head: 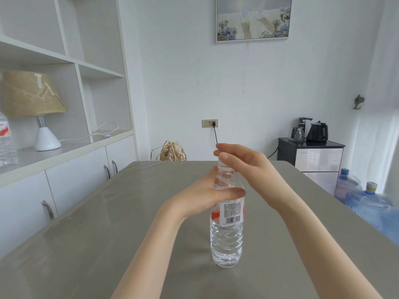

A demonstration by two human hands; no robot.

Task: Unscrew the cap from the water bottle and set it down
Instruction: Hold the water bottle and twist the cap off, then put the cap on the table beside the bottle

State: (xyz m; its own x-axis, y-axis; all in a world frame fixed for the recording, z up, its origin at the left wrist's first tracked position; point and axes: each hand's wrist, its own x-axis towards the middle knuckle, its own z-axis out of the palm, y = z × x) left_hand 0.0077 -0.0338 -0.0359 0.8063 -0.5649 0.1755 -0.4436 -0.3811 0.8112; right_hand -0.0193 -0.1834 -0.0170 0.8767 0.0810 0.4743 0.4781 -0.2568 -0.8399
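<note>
A clear water bottle [226, 236] with a red and white label stands upright on the grey table [108, 234], near its middle. My left hand [207, 190] wraps around the bottle's upper body, thumb across the front just above the label. My right hand [239, 160] sits over the bottle's top, thumb and fingers closed around the white cap [222, 165]. Most of the cap is hidden by my fingers, and it sits on the neck.
A white shelf unit with a lamp [32, 108] and another bottle [6, 141] runs along the left. Blue water jugs [367, 201] stand on the floor at the right, beside a dark cabinet with kettles [311, 149]. A straw bundle [170, 151] lies beyond the table's far edge.
</note>
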